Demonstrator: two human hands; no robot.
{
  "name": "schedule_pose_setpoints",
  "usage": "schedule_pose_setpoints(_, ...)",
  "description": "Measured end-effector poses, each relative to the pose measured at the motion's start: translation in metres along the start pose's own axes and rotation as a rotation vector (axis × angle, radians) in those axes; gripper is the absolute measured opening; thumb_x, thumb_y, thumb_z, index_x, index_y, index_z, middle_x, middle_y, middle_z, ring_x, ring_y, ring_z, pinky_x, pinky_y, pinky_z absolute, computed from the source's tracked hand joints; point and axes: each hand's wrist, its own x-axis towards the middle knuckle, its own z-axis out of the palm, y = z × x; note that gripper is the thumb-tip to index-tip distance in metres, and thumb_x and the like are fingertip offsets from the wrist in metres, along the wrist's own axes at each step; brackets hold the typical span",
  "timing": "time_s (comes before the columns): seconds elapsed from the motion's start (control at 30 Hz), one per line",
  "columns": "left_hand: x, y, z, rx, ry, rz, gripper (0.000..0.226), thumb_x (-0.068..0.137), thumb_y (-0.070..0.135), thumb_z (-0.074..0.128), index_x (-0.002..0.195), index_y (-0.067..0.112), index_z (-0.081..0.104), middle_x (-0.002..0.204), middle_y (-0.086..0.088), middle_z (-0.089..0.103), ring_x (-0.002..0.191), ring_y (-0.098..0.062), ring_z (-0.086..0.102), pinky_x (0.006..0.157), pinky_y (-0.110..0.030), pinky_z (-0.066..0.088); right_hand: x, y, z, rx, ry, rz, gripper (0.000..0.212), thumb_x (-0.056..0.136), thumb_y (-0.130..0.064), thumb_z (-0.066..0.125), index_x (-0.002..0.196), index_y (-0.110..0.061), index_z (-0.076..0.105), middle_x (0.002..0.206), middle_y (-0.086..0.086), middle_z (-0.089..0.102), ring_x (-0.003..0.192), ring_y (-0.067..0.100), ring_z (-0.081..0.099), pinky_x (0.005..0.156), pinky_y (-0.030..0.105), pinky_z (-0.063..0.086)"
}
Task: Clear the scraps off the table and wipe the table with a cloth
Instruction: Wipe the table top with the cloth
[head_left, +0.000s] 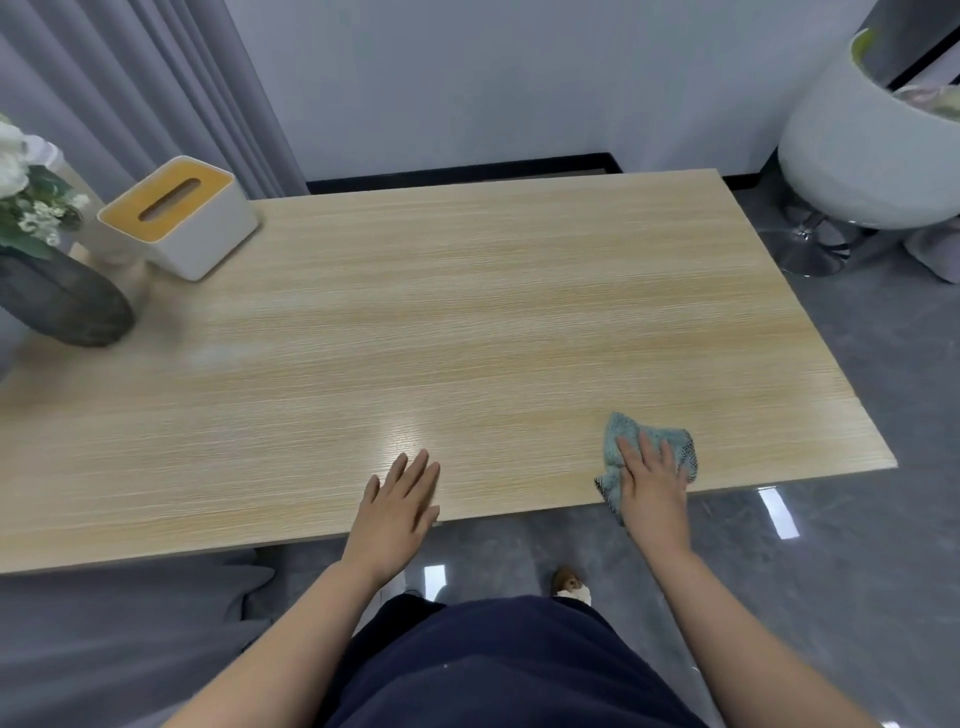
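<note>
A light wood-grain table (441, 322) fills the middle of the head view. A crumpled blue-green cloth (621, 441) lies near the table's front right corner, partly hanging over the front edge. My right hand (652, 483) presses flat on the cloth, fingers spread over it. My left hand (400, 506) rests flat on the tabletop at the front edge, fingers apart, holding nothing. No scraps show on the tabletop.
A white tissue box with an orange top (179, 218) stands at the back left. Beside it sits a dark vase with white flowers (57, 291). A white round chair (862, 156) on a chrome base stands off the right end. Grey curtains hang at the back left.
</note>
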Motion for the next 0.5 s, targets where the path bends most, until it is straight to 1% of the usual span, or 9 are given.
schedule_pose_setpoints(0.1,-0.002,-0.017,-0.007,-0.023,0.022,-0.061,0.061,0.097,0.049,0.02,0.15,0.025,0.004,0.151,0.015,-0.013,0.144,-0.01,-0.012,0.117,-0.04,0.001,-0.005,-0.03,0.011,0.027,0.017,0.112,0.047,0.102,-0.022,0.026,0.149,-0.025,0.018,0.158,0.002,0.006,0.146,0.027,-0.002,0.114,0.045,-0.011)
schedule_pose_setpoints(0.17,-0.004,-0.028,-0.013,-0.071,0.055,-0.128,0.058,0.1,0.041,0.028,0.151,0.023,0.008,0.157,0.009,-0.006,0.145,-0.014,-0.008,0.117,-0.042,0.003,-0.009,-0.051,0.02,-0.003,0.004,0.103,0.047,0.103,-0.026,0.02,0.149,-0.025,0.013,0.158,0.001,0.003,0.145,0.028,-0.005,0.113,0.046,-0.013)
schedule_pose_setpoints(0.23,-0.006,-0.041,-0.018,-0.089,0.063,-0.164,0.056,0.101,0.035,0.03,0.151,0.022,0.01,0.158,0.007,-0.002,0.146,-0.015,-0.006,0.117,-0.043,0.003,-0.012,-0.076,0.029,-0.053,-0.015,0.001,0.051,0.099,-0.03,0.015,0.149,-0.023,0.014,0.157,0.001,0.004,0.145,0.031,-0.001,0.114,0.05,-0.009)
schedule_pose_setpoints(0.33,-0.009,-0.057,-0.021,-0.033,0.032,-0.105,0.055,0.101,0.036,0.027,0.151,0.024,0.008,0.158,0.009,-0.006,0.145,-0.014,-0.009,0.117,-0.043,0.002,-0.023,-0.128,0.043,-0.15,-0.088,-0.241,0.054,0.097,-0.027,0.032,0.148,-0.019,0.019,0.156,0.004,0.01,0.144,0.035,0.009,0.115,0.049,-0.006)
schedule_pose_setpoints(0.37,-0.01,-0.061,-0.021,-0.032,0.024,-0.083,0.055,0.101,0.037,0.027,0.151,0.025,0.007,0.157,0.01,-0.007,0.145,-0.013,-0.009,0.117,-0.043,0.001,-0.03,-0.146,0.048,-0.175,-0.107,-0.331,0.052,0.095,-0.027,0.037,0.146,-0.019,0.029,0.154,0.004,0.021,0.141,0.036,0.02,0.116,0.047,-0.003)
schedule_pose_setpoints(0.4,-0.01,-0.065,-0.021,-0.034,0.02,-0.064,0.055,0.101,0.038,0.026,0.151,0.025,0.008,0.157,0.01,-0.008,0.145,-0.013,-0.01,0.116,-0.043,0.0,-0.037,-0.163,0.053,-0.185,-0.147,-0.404,0.049,0.091,-0.028,0.038,0.14,-0.02,0.042,0.148,0.003,0.037,0.135,0.034,0.035,0.116,0.047,0.003)
schedule_pose_setpoints(0.43,-0.011,-0.068,-0.021,-0.027,0.015,-0.046,0.056,0.1,0.042,0.023,0.151,0.026,0.007,0.156,0.011,-0.009,0.144,-0.011,-0.011,0.116,-0.043,0.0,-0.044,-0.177,0.059,-0.195,-0.196,-0.466,0.048,0.088,-0.031,0.037,0.134,-0.023,0.05,0.141,0.001,0.047,0.129,0.032,0.045,0.112,0.046,0.006)
schedule_pose_setpoints(0.47,-0.012,-0.071,-0.021,-0.018,0.007,-0.028,0.06,0.096,0.049,0.015,0.151,0.026,0.007,0.155,0.012,-0.01,0.143,-0.009,-0.014,0.116,-0.043,0.001,-0.049,-0.186,0.061,-0.206,-0.249,-0.519,0.047,0.087,-0.032,0.035,0.131,-0.026,0.052,0.138,-0.002,0.051,0.127,0.029,0.047,0.11,0.045,0.006)
schedule_pose_setpoints(0.5,-0.013,-0.074,-0.02,-0.011,0.006,-0.01,0.068,0.089,0.055,0.005,0.151,0.026,0.006,0.154,0.013,-0.011,0.14,-0.006,-0.016,0.116,-0.043,0.001,-0.052,-0.188,0.066,-0.218,-0.275,-0.559,0.047,0.089,-0.033,0.034,0.133,-0.029,0.049,0.139,-0.003,0.049,0.129,0.028,0.044,0.11,0.044,0.005)
